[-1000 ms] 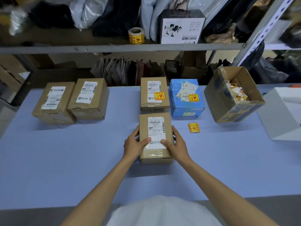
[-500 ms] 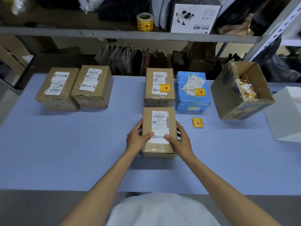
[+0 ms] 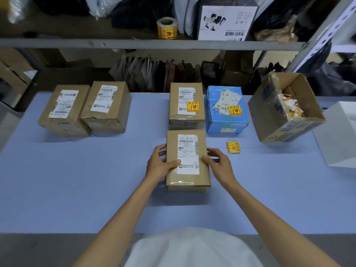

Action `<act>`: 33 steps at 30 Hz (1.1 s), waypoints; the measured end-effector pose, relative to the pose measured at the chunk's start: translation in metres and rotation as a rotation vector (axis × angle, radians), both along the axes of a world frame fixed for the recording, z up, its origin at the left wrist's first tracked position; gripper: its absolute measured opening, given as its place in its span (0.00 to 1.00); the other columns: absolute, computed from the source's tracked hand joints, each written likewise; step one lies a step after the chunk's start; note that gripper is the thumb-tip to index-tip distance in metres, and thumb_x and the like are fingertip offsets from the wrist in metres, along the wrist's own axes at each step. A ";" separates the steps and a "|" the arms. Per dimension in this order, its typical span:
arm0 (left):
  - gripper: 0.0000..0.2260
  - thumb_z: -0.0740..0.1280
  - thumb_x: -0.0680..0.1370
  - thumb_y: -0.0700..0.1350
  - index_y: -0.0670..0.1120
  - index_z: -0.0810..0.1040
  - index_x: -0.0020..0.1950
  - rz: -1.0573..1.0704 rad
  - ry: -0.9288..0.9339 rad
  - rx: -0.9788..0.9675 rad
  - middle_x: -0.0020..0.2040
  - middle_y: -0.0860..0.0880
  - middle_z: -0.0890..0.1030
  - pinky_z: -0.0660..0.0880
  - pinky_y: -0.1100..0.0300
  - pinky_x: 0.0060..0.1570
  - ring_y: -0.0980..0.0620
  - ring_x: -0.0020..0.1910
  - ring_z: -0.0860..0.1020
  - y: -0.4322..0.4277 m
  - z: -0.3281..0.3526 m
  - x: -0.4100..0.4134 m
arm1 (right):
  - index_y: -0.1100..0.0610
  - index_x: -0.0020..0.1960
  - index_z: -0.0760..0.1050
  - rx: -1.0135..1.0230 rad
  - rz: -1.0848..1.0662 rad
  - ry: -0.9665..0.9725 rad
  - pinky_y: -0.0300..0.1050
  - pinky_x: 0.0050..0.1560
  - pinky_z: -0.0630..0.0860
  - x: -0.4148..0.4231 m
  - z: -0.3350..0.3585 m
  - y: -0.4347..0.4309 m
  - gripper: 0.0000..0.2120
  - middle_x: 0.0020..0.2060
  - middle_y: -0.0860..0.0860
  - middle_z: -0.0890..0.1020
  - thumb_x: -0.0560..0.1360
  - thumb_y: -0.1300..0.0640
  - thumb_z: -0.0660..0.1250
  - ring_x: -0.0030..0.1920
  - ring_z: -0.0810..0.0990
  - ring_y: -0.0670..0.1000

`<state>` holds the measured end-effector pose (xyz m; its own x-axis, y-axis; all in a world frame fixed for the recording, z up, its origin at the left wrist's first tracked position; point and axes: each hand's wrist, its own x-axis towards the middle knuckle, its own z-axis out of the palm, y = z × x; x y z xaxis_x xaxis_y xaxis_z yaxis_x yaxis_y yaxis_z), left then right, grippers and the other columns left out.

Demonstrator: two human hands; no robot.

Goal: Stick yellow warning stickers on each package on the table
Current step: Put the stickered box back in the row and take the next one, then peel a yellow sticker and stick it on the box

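From the head camera we see a brown package [image 3: 187,160] lying flat in the middle of the blue table [image 3: 77,189], its white shipping label facing up. The left hand [image 3: 158,164] grips its left side, with the thumb on top and the fingers curled around the wall. The right hand [image 3: 219,164] sits at the package's right side with its fingers loosely bent. It is blurred, so we cannot tell whether it grips or only touches.

Just right of that hand, a small stack of yellow warning stickers [image 3: 233,147] lies on the table. Toward the far edge, directly behind the held package, stands a second brown package [image 3: 185,116] with a yellow sticker [image 3: 193,106] on its label. A blue package [image 3: 225,120] just beside it also bears one [image 3: 234,110]. Two more brown packages [image 3: 63,110] [image 3: 107,106] sit touching near the far left corner. An open carton [image 3: 269,105] tilts near the far right corner, and a white box [image 3: 341,135] sits at the right edge. A sticker roll [image 3: 167,28] stands on the shelf [image 3: 77,43] above.
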<state>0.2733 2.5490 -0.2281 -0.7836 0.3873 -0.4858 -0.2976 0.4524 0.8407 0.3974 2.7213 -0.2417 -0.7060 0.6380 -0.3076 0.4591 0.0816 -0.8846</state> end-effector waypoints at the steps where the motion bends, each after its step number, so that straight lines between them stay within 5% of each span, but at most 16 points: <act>1: 0.34 0.80 0.64 0.43 0.50 0.69 0.67 -0.012 -0.020 -0.018 0.65 0.49 0.76 0.76 0.51 0.59 0.50 0.56 0.78 0.001 0.001 -0.004 | 0.55 0.63 0.74 0.031 -0.052 -0.024 0.40 0.51 0.75 -0.001 -0.003 0.008 0.16 0.56 0.51 0.80 0.77 0.50 0.66 0.53 0.79 0.48; 7: 0.34 0.79 0.65 0.42 0.47 0.67 0.67 -0.069 0.009 -0.114 0.64 0.49 0.74 0.73 0.60 0.50 0.51 0.57 0.75 0.023 0.009 -0.022 | 0.63 0.64 0.70 0.475 -0.094 -0.382 0.50 0.56 0.72 -0.009 -0.016 0.058 0.16 0.60 0.59 0.75 0.77 0.62 0.64 0.60 0.74 0.59; 15: 0.26 0.72 0.73 0.45 0.47 0.67 0.68 -0.046 0.021 -0.210 0.65 0.48 0.74 0.73 0.59 0.50 0.52 0.54 0.74 0.033 0.010 -0.042 | 0.67 0.63 0.70 0.727 0.165 -0.722 0.50 0.53 0.73 -0.025 -0.037 0.083 0.17 0.61 0.62 0.72 0.78 0.58 0.61 0.61 0.70 0.61; 22: 0.26 0.71 0.74 0.47 0.46 0.67 0.69 -0.024 -0.006 -0.230 0.65 0.48 0.74 0.73 0.56 0.57 0.50 0.58 0.74 0.033 0.009 -0.048 | 0.67 0.64 0.70 0.787 0.222 -0.690 0.52 0.57 0.72 -0.018 -0.053 0.078 0.16 0.64 0.63 0.70 0.78 0.64 0.58 0.63 0.68 0.62; 29: 0.25 0.70 0.75 0.47 0.46 0.67 0.69 -0.014 -0.016 -0.221 0.66 0.47 0.74 0.74 0.54 0.57 0.48 0.60 0.75 0.037 0.010 -0.047 | 0.61 0.65 0.67 0.917 0.435 -0.640 0.49 0.50 0.75 -0.021 -0.046 0.079 0.14 0.61 0.58 0.75 0.81 0.61 0.53 0.59 0.75 0.57; 33: 0.26 0.71 0.74 0.46 0.46 0.66 0.69 -0.006 0.063 -0.252 0.66 0.48 0.72 0.72 0.55 0.59 0.49 0.63 0.73 0.037 0.009 -0.046 | 0.60 0.66 0.68 0.836 0.283 -0.537 0.51 0.49 0.75 -0.029 -0.032 0.080 0.15 0.59 0.58 0.77 0.79 0.60 0.59 0.57 0.76 0.58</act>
<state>0.2278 2.5863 -0.2189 -0.8135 0.2650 -0.5177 -0.2449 0.6513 0.7182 0.3683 2.8014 -0.2734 -0.7641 0.6246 -0.1616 0.6451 0.7427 -0.1795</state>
